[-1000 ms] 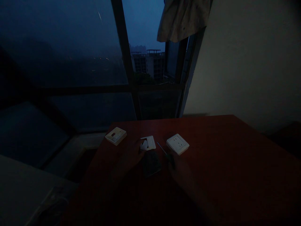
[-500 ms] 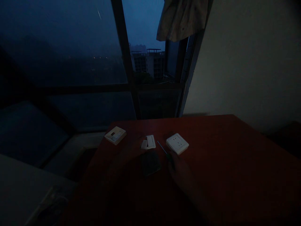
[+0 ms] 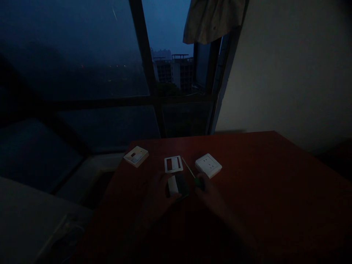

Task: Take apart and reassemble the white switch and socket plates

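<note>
My left hand [image 3: 161, 194] is closed on a white switch rocker [image 3: 173, 184], thumb near its lower end and fingers near its upper end. The rocker lies over the left part of a dark square switch base [image 3: 182, 185]; whether it is seated there I cannot tell. A screwdriver [image 3: 197, 182] with a green handle is gripped in my right hand [image 3: 209, 192], its shaft pointing away and to the left. Just beyond the base lies a white switch frame [image 3: 173, 164], with a dark gap on its left and a white piece on its right.
A white wall socket [image 3: 208, 165] sits right of the screwdriver. At the left edge of the reddish table [image 3: 247, 154] lies a white box-like plate [image 3: 136, 156]. Windows [image 3: 104, 128] and a curtain [image 3: 214, 22] stand behind; the room is very dark.
My left hand has moved from the white frame towards me, carrying the rocker over the dark base. The right hand still holds the screwdriver, almost in the same place.
</note>
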The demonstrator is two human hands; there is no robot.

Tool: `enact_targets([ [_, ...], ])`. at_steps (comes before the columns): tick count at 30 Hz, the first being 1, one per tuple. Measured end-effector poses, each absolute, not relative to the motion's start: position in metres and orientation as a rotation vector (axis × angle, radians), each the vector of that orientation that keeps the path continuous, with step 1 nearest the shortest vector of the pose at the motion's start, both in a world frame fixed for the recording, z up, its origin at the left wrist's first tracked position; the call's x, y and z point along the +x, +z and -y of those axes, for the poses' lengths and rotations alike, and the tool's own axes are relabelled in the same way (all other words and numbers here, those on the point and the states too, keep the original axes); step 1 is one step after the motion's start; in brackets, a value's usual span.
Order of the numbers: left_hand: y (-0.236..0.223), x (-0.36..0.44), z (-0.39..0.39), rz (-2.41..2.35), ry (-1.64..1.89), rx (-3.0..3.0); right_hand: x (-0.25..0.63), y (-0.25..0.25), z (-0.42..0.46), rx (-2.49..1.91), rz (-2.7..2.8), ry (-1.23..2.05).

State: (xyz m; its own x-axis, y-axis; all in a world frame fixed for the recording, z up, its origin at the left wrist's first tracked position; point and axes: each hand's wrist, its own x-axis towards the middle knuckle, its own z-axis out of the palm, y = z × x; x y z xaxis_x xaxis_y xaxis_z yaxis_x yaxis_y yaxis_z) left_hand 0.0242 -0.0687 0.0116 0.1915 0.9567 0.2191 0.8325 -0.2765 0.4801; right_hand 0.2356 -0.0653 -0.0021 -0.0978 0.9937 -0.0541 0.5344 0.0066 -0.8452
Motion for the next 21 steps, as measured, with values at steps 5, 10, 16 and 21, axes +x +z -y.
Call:
enact_targets([
  [5, 0.009, 0.042, 0.067, -1.614, 0.711, 2.228, 0.221, -0.011, 0.050, -1.498, 1.681, 1.167],
  [10, 0.006, 0.053, 0.063, -1.609, 0.714, 2.174, 0.217, -0.021, 0.045, -1.443, 1.640, 1.336],
  [16, 0.001, 0.052, 0.066, -1.519, 0.782, 2.099, 0.217, -0.027, 0.044, -1.440, 1.581, 1.362],
  [21, -0.007, 0.043, 0.067, -1.608, 0.933, 1.926, 0.222, -0.026, 0.052, -1.423, 1.528, 1.373],
])
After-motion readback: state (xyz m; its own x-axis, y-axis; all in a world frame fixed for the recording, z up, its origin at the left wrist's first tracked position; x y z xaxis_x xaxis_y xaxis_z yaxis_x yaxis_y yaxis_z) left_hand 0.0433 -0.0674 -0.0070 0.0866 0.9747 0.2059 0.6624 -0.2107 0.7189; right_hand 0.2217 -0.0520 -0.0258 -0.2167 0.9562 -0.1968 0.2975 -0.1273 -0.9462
